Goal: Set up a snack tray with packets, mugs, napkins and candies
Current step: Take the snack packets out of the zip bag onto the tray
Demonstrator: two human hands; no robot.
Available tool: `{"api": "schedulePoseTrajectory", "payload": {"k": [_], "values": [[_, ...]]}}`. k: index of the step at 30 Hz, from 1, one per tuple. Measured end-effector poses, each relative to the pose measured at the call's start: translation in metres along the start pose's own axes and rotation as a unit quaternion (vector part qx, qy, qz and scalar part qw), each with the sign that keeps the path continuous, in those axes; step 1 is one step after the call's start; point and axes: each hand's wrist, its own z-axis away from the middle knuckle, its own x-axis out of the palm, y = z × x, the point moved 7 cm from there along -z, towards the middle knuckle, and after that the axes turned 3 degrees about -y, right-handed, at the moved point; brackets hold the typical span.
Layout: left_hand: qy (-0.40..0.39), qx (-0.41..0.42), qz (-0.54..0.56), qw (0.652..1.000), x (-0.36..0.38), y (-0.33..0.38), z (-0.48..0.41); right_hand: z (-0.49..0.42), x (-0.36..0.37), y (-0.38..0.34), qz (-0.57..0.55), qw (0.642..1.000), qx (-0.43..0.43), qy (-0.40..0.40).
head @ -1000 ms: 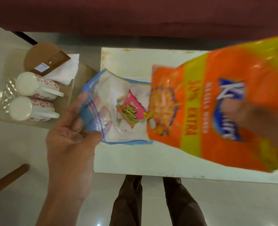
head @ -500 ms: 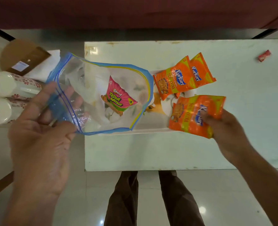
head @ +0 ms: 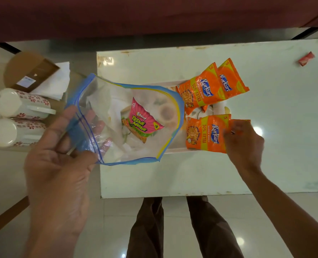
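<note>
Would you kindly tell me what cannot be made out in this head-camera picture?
- Tray: mostly covered by the zip bag and orange packets.
- Red wrapper: too small to read.
- Right hand: its fingertips hide the packet's right edge.
- Mugs: lying sideways, partly cut by the left edge.

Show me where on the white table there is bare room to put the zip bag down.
Bare table: the wide stretch right of the orange packets, below the red candy; also the near strip between the tray and the table's front edge. Crowded: the tray, where the right hand holds a third packet, and the side surface with mugs.
</note>
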Motion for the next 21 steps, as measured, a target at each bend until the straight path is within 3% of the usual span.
{"api": "schedulePoseTrajectory", "payload": {"k": [4, 6, 8, 10, 14, 16, 21], "values": [[0.0, -0.01, 0.026, 1.0, 0.015, 0.005, 0.006, 0.032, -0.059, -0.056, -0.125, 0.984, -0.062, 0.108], [0.011, -0.016, 0.022, 1.0, 0.018, 0.006, 0.009, 0.056, -0.084, -0.11, -0.181, 0.968, -0.137, 0.11], [0.013, -0.015, 0.018, 1.0, 0.022, 0.009, 0.013, 0.078, -0.085, -0.166, -0.202, 0.948, -0.241, 0.055], [0.015, -0.013, 0.001, 1.0, 0.026, 0.011, 0.018, 0.087, -0.06, -0.206, -0.137, 0.942, -0.301, -0.05], [0.004, 0.004, 0.004, 1.0, 0.035, 0.019, 0.032, 0.072, 0.026, -0.215, 0.216, 0.92, -0.256, -0.203], [-0.003, 0.02, 0.006, 1.0, 0.041, 0.023, 0.04, 0.065, 0.049, -0.21, 0.238, 0.911, -0.221, -0.253], [-0.036, 0.019, -0.024, 0.999, 0.053, 0.014, 0.051, 0.053, 0.076, -0.207, 0.265, 0.906, -0.207, -0.259]]}}
